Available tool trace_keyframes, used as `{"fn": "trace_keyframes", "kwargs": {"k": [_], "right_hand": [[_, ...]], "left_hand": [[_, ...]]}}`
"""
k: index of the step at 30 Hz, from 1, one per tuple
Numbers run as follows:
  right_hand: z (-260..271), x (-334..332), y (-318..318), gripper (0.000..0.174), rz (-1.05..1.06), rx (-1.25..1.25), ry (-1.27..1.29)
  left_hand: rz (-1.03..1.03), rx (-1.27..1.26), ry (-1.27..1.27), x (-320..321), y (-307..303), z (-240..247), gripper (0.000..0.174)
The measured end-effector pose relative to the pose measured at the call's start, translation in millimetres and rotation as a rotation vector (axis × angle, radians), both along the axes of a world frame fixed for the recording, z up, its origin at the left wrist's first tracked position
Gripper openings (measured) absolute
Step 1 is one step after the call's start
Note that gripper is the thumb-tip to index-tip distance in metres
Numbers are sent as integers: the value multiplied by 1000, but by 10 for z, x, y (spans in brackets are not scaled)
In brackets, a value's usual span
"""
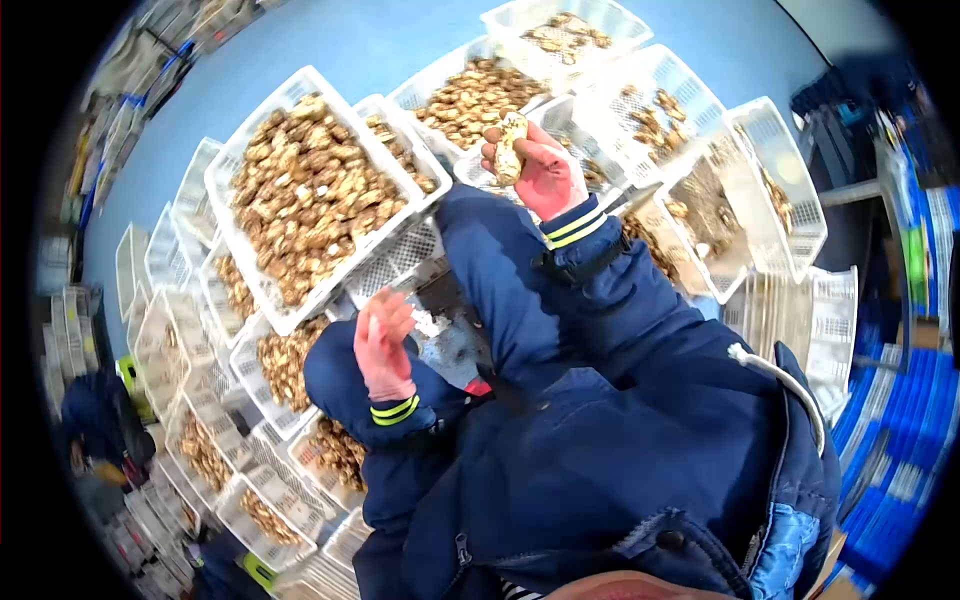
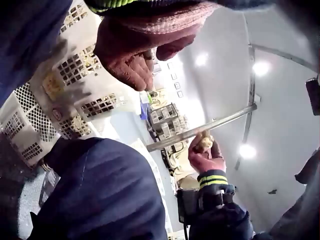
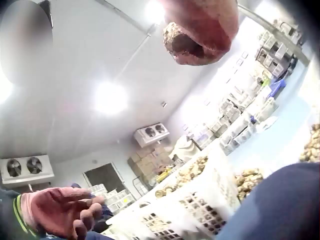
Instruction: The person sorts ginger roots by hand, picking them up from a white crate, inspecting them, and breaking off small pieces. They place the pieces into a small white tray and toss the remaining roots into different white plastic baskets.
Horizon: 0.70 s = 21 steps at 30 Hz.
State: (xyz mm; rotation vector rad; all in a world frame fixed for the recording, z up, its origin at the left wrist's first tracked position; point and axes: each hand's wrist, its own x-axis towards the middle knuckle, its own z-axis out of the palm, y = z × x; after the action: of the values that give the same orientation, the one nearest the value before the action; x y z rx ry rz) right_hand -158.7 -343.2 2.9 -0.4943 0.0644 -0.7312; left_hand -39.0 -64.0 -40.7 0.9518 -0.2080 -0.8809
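Note:
My right hand (image 1: 550, 185), in a pink knit glove, holds a pale, elongated mushroom (image 1: 511, 148) upright between thumb and fingers, above my right knee and the crates. In the right wrist view the mushroom's brown-flecked end (image 3: 172, 36) pokes out past the glove. My left hand (image 1: 383, 345), gloved alike, hovers over my left knee with its fingers loosely bent and nothing visible in them. Close ahead of it, a large white crate (image 1: 352, 266) tilts toward me, heaped with brown and cream mushrooms (image 1: 310, 200).
Smaller white crates of mushrooms ring me, among them a full one (image 1: 480, 100) ahead and a sparsely filled one (image 1: 660, 110) to the right. Blue floor (image 1: 340, 40) shows beyond them. Blue stacked crates (image 1: 900, 440) stand at far right. A metal rail (image 2: 200, 129) crosses the left wrist view.

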Motion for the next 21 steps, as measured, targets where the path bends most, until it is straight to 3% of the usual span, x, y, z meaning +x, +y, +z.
{"fn": "trace_keyframes", "kwargs": {"k": [3,6,11,14,16,17,18,20,21], "right_hand": [[-36,-486,-224,38,-143,-48,216],[-444,-1093,-513,39,-297,83,267],[-1366,-1961,-866,26,-297,276,501],[-1464,-1990,-837,18,-295,425,580],[-1533,-1936,-801,16,-357,392,640],[-1652,-1931,-805,16,-271,240,601],[-1734,-1915,-823,22,-273,290,547],[-1187,-1682,-601,31,-237,188,627],[-1506,-1730,-775,36,-118,121,448]], "left_hand": [[-25,84,30,29,-29,-56,42],[-59,82,12,-17,-86,-53,41],[-53,131,-3,-29,-115,-110,47],[-62,97,-7,-14,-93,-141,47],[-32,132,-12,-12,-81,-144,46],[-24,164,-12,-14,-86,-131,45],[-17,193,-12,-13,-100,-120,43],[-7,208,-19,-17,-118,-126,43],[1,223,-25,-27,-121,-132,42]]}}
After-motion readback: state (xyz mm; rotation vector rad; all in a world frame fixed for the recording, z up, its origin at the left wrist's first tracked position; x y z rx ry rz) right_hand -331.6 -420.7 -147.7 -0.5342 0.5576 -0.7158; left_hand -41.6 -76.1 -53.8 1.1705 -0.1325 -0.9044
